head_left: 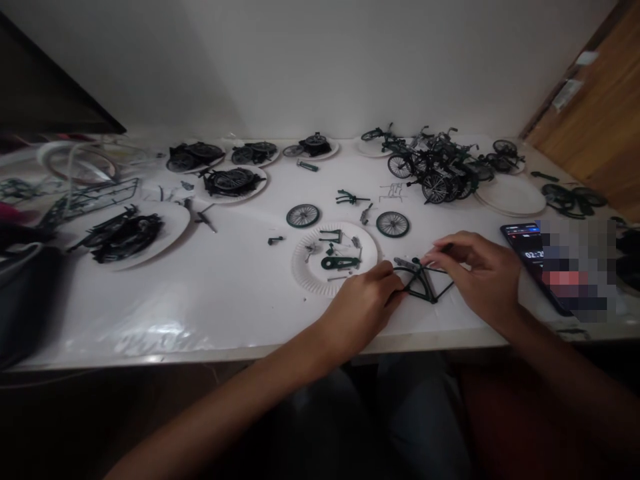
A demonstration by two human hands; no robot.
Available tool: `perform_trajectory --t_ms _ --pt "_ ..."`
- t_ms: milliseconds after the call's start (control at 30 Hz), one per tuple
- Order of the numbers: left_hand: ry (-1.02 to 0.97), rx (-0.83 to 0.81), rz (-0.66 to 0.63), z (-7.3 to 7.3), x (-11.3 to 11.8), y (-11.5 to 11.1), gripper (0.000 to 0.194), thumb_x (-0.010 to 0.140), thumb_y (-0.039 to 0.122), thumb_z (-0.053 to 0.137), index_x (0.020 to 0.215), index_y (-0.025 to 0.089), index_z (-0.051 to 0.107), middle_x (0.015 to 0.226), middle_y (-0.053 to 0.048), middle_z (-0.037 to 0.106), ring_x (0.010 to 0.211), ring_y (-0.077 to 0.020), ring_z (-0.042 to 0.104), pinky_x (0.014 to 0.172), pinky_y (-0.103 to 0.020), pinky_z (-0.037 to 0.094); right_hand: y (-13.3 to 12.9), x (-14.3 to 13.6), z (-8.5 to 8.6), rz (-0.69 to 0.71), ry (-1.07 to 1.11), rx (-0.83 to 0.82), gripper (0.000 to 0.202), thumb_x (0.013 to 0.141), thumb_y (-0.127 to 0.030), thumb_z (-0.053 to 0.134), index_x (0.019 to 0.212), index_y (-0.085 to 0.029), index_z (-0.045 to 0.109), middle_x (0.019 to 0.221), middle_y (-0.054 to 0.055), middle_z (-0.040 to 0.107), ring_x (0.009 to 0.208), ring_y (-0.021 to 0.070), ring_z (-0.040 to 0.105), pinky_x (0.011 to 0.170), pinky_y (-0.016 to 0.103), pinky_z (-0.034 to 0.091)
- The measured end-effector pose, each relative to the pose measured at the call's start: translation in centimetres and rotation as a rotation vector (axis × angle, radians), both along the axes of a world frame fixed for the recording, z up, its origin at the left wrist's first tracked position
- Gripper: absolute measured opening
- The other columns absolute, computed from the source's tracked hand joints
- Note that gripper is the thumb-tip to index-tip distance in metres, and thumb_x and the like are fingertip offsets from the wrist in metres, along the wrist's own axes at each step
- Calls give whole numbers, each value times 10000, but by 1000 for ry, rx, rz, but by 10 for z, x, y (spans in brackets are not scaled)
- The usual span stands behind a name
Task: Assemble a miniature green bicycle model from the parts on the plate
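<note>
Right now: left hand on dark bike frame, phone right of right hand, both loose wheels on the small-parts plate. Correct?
Not quite: in the head view, the left wheel and right wheel lie on the tabletop outside the plate, not on it. The left hand on the dark bike frame and the phone right of the right hand are correct.

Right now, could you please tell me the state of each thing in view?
Left wheel: loose, lying flat
Right wheel: loose, lying flat
Frame: held, wheels off
Left hand: gripping the frame
Right hand: fingers bent beside the frame's top
Phone: screen lit
Middle plate: holding loose parts
Bicycles: clustered together
</note>
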State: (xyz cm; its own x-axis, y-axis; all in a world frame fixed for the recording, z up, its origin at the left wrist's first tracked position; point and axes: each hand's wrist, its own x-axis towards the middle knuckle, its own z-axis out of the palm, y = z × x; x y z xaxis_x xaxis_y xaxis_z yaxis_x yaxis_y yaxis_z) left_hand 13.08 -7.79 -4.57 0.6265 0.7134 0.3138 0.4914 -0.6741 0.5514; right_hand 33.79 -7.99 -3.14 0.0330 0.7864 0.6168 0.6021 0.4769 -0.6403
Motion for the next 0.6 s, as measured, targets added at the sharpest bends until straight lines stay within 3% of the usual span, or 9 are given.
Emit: perform_trajectory --t_ms 233,600 --pt "15 -7 0 0 0 0 129 958 159 591 882 132 692 910 -50 629 759 -160 645 673 -282 527 -4 2 -1 5 73 -80 72 868 -277 724 896 -243 667 815 7 740 713 188 752 649 301 645" --pt "44 18 -13 5 -1 -1 105 959 172 596 913 144 686 947 -50 641 778 -161 646 696 -286 528 -2 3 -2 16 131 -160 152 846 -333 746 860 -215 653 768 8 742 666 185 752 592 265 634"
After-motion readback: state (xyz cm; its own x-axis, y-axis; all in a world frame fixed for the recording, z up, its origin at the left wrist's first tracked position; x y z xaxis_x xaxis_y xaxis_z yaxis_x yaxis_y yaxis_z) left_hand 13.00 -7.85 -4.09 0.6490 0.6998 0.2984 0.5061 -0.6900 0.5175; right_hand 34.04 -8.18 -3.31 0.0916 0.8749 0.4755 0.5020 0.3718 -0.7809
